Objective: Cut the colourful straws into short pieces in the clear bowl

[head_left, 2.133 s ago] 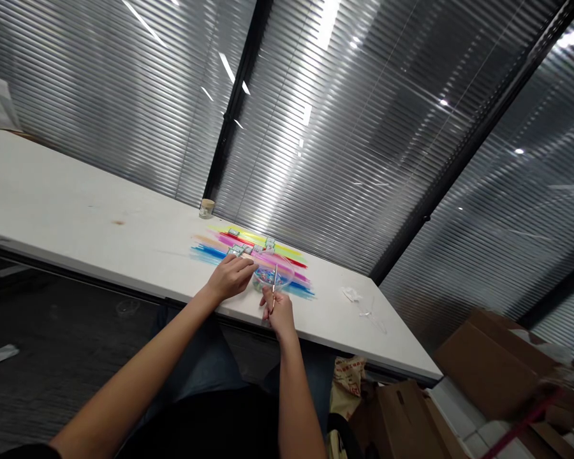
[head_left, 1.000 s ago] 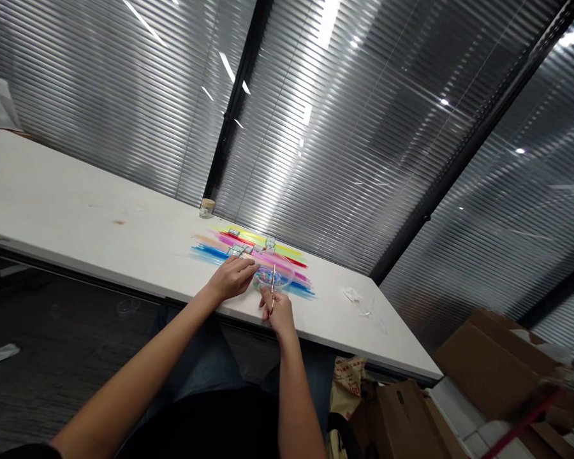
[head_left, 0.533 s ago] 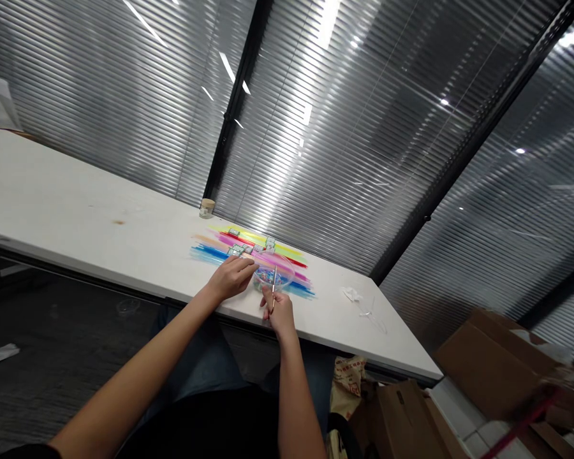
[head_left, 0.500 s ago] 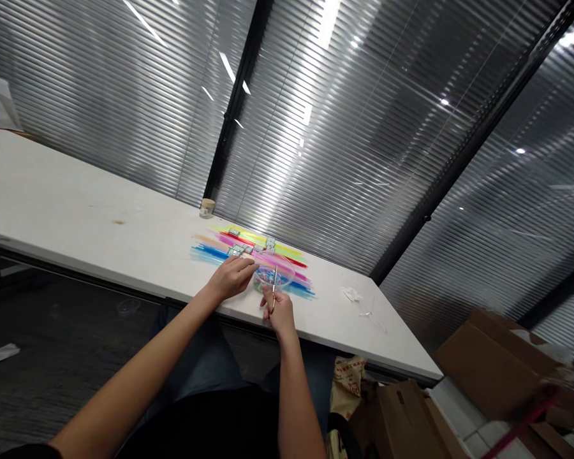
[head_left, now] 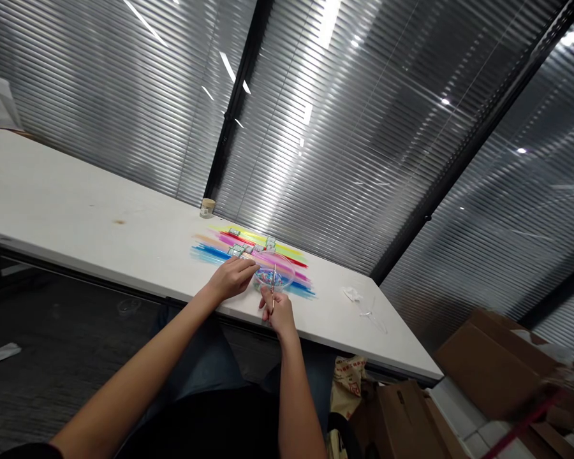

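My right hand (head_left: 278, 311) is closed on a thin reddish stick (head_left: 273, 288) whose tip reaches into a clear round bowl (head_left: 287, 270) of small coloured bits. At the bowl's left side, my left hand (head_left: 230, 279) has its fingers curled against the rim, steadying it. The bowl stands on rows of coloured strips (head_left: 210, 252) in blue, pink, red and yellow, laid flat on the white table (head_left: 76, 217). Several small silvery clips (head_left: 239, 249) lie on the strips beyond my left hand.
A small jar with a tan lid (head_left: 207, 207) stands at the table's far edge. Clear plastic scraps (head_left: 363, 305) lie to the right. Cardboard boxes (head_left: 497, 370) and a printed bag (head_left: 347, 382) sit on the floor at right. Slatted blinds (head_left: 363, 127) lie beyond the table.
The stick's tip shifts slightly inside the bowl. Both hands stay where they were.
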Demonstrator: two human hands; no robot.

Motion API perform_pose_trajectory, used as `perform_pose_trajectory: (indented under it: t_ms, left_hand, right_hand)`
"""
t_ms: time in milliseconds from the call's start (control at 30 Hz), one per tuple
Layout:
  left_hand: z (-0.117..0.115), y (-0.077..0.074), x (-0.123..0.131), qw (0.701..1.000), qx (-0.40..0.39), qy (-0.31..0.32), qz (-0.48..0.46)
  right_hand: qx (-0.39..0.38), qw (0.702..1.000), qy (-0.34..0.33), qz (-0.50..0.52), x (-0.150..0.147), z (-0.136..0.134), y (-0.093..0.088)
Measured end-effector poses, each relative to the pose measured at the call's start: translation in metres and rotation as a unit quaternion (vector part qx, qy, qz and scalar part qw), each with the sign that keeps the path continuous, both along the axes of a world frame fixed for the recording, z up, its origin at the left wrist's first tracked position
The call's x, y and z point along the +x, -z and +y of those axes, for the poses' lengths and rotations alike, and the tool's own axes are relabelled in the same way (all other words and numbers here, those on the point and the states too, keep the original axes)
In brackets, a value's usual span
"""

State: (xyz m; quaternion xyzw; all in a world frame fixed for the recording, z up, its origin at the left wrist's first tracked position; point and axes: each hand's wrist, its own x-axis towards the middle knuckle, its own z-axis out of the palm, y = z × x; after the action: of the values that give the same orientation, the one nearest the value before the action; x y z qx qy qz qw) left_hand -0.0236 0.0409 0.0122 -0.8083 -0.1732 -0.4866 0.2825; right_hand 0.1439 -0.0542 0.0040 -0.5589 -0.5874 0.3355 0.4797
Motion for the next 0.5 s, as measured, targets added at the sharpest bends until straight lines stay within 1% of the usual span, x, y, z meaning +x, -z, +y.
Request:
perform_pose_trajectory:
  t_ms: [333,500]
  left_hand:
    - [-0.0014,-0.0021,-0.0005,1.0,0.004,0.014,-0.008]
    - [-0.0025,-0.0034,-0.0001,1.0,0.008,0.002,-0.01]
  right_hand:
    - [0.002,1.0,0.008,-0.03,-0.0027,-0.0062,-0.0065]
    - [0.016,0.999,0.009,-0.027,-0.0012,-0.003,-0.003]
